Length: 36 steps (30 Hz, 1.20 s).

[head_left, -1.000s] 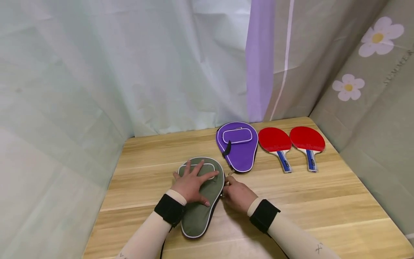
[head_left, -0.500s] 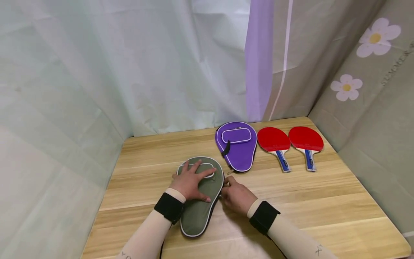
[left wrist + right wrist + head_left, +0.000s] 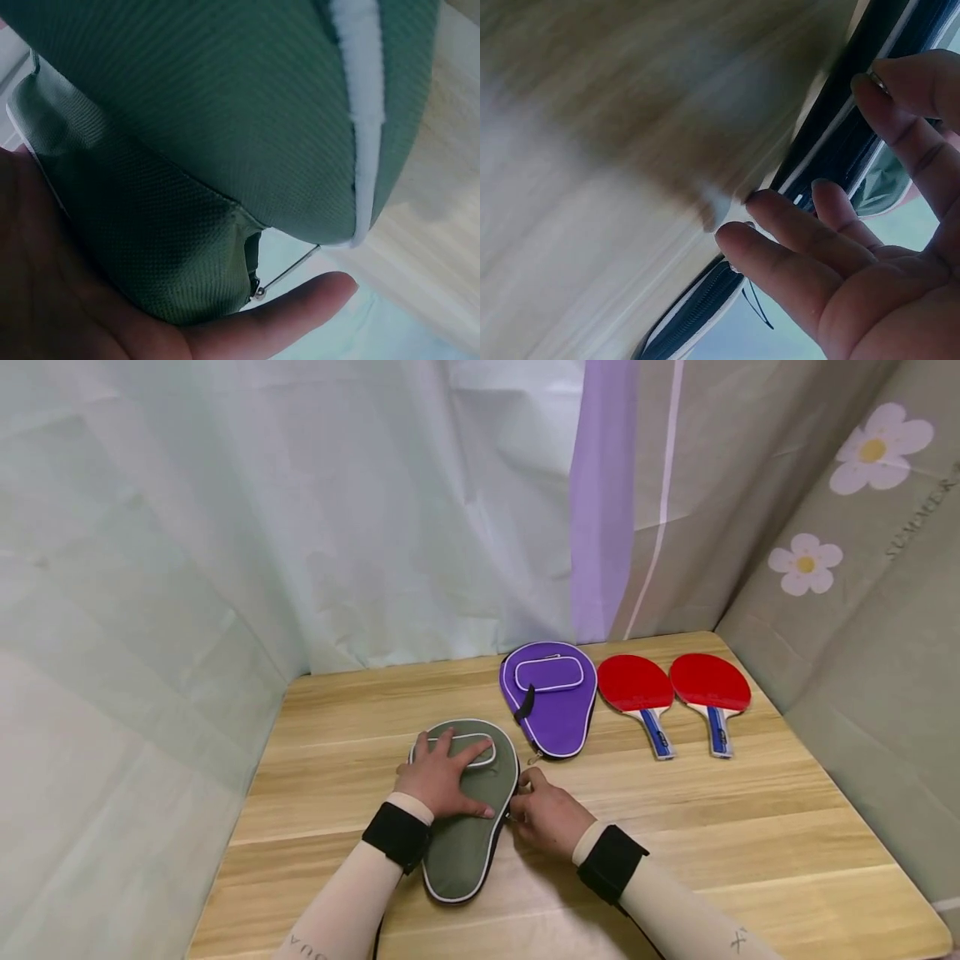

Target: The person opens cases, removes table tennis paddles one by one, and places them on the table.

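A green table tennis bat case with white piping lies flat, its narrow end toward me. My left hand rests on its upper half with fingers spread over the small front pocket, thumb toward the right edge. At that edge, my right hand pinches a small metal zipper pull between thumb and index finger. The right wrist view shows the dark zipped side of the case running behind the fingers. In the left wrist view, green fabric bulges above the thumb.
A purple bat case lies beyond my right hand, with a black strap on its left edge. To its right are two red table tennis bats, one nearer and one farther right. Curtains enclose the wooden table.
The green case and my left hand have shifted slightly away from me, the thumb sliding a little up the right edge. My right hand stays at the zipper, nearly still.
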Each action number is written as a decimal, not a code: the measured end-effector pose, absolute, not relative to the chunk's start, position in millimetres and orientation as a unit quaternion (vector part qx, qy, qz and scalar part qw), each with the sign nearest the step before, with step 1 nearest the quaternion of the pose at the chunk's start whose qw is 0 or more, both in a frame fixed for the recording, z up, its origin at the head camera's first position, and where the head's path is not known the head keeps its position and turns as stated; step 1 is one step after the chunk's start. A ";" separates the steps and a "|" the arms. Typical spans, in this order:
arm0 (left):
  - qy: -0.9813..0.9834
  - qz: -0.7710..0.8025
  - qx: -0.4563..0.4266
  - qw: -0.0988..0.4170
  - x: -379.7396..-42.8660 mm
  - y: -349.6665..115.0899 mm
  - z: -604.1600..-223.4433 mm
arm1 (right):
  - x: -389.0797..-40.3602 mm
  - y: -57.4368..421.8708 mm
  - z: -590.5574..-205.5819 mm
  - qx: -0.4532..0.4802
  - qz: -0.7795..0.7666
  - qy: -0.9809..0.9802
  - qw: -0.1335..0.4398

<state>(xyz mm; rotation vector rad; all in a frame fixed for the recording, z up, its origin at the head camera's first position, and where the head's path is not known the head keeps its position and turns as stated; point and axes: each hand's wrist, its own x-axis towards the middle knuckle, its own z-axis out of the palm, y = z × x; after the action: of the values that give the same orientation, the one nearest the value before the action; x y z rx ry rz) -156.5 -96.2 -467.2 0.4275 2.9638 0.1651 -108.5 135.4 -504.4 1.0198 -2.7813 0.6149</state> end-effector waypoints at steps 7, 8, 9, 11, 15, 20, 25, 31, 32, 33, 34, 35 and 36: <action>0.988 0.062 0.121 0.072 -161.1 -91.0 -468.1 | -108.2 134.1 -505.4 0.337 0.201 -0.919 0.039; 0.989 0.061 0.116 0.071 -161.4 -90.1 -468.6 | -108.0 134.1 -505.5 0.337 0.199 -0.919 0.037; 0.990 0.060 0.111 0.069 -161.5 -89.1 -469.0 | -107.7 134.2 -505.7 0.337 0.197 -0.920 0.035; 0.991 0.057 0.100 0.066 -161.7 -87.1 -469.9 | -106.8 134.8 -505.6 0.337 0.195 -0.921 0.034; 0.993 0.056 0.096 0.047 -158.8 -86.3 -472.8 | -104.1 136.1 -504.9 0.336 0.195 -0.921 0.029; 0.989 0.046 0.141 0.019 -138.7 -100.5 -470.1 | -100.7 136.1 -503.2 0.340 0.210 -0.917 0.007; 0.975 0.056 0.216 0.007 -116.8 -116.2 -465.8 | -98.4 137.8 -500.5 0.334 0.205 -0.920 0.012; 0.969 0.065 0.236 0.017 -115.2 -118.7 -471.4 | -97.4 139.1 -497.8 0.330 0.202 -0.922 0.023; 0.970 0.067 0.233 0.018 -115.5 -118.5 -471.5 | -97.3 138.8 -497.6 0.332 0.203 -0.921 0.024; 0.971 0.067 0.229 0.019 -115.9 -118.1 -471.5 | -97.1 138.5 -497.7 0.334 0.202 -0.920 0.027; 0.972 0.067 0.225 0.019 -116.4 -117.7 -471.3 | -97.0 138.2 -497.8 0.335 0.202 -0.920 0.029; 0.973 0.066 0.222 0.019 -117.1 -117.3 -471.2 | -96.7 137.9 -498.0 0.337 0.203 -0.919 0.031; 0.973 0.066 0.219 0.018 -117.5 -116.8 -471.0 | -96.3 137.8 -498.0 0.339 0.204 -0.918 0.033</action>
<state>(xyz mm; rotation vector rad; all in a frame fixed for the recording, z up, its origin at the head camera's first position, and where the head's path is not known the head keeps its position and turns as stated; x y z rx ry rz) -117.5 -116.8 -471.0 0.6814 3.0230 0.2038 -96.3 137.8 -498.0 1.0425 -2.8244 0.6268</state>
